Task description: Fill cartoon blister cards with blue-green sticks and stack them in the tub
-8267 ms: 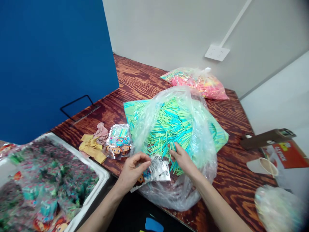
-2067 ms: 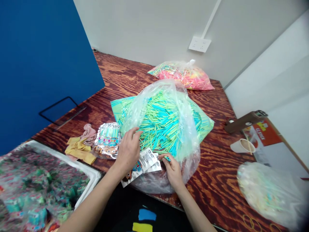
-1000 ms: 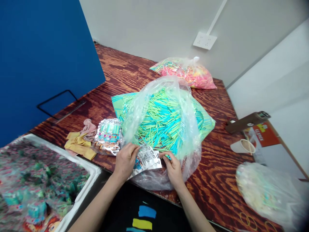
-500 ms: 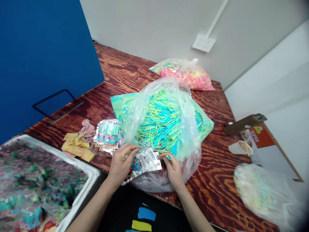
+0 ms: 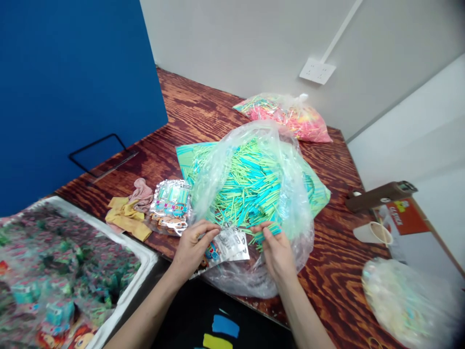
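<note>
Blue and green thin sticks (image 5: 250, 179) fill a large clear plastic bag (image 5: 305, 242) that lies wide open on the table. My left hand (image 5: 196, 245) pinches a small silvery printed packet (image 5: 232, 246) at the near edge of the bag. Just right of the packet, my right hand (image 5: 276, 247) is closed on a small bunch of sticks (image 5: 272, 230). Left of the big bag lies a stack of printed foil packets (image 5: 171, 206) with a cartoon picture.
A yellow cloth and a pink cloth (image 5: 141, 194) lie at the left. A white-edged container (image 5: 145, 252) of wrapped packets stands front left. Behind is a tied bag of pink sticks (image 5: 290, 118). At the right are a paper cup (image 5: 372, 233), a brown bottle (image 5: 381, 196) and another plastic bag (image 5: 403, 295).
My right hand now holds a larger, more visible bunch of sticks. My left hand keeps the packet in nearly the same place. The whole view has shifted slightly.
</note>
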`<state>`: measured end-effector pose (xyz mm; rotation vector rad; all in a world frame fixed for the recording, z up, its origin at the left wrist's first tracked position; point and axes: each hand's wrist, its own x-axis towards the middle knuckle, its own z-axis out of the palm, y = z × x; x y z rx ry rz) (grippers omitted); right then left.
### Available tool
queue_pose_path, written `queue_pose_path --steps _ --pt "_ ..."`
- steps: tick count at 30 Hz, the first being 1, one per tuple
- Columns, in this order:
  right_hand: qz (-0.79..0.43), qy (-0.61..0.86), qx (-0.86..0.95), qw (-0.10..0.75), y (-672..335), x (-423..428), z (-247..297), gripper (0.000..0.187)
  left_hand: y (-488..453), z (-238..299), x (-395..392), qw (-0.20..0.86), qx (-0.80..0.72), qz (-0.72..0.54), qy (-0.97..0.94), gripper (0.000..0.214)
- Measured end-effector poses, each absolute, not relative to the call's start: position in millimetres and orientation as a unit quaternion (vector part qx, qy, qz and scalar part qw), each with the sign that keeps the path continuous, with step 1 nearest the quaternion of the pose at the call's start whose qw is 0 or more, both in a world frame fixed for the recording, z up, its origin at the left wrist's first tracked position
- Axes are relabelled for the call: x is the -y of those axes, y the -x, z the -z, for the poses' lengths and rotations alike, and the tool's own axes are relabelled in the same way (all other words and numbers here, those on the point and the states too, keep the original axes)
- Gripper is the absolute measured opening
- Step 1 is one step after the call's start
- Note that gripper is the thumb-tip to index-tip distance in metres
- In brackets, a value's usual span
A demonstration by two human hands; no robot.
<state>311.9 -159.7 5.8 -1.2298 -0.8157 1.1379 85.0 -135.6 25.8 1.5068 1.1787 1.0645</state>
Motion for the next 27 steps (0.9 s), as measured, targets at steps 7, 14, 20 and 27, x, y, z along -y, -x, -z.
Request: queue_pose_path --steps 7,14,20,27 --pt "-0.569 0.432 0.327 0.619 -277 120 -68 0.026 -96 -28 137 0.506 -0.475 -0.433 -0.576 0.021" --pt "-0.583 0.451 0.368 0.566 -256 135 -63 0.02 -99 -25 140 0.533 -0.472 -0.459 -0.532 0.018" --pt "-0.596 0.46 0.424 0.504 -256 148 -68 0.032 -103 -17 143 0.557 -0.442 -0.506 -0.488 0.014" --pt "-0.423 0.545 0.548 0.472 -255 156 -73 0.021 -106 -15 147 0.61 -0.432 -0.518 -0.417 0.015"
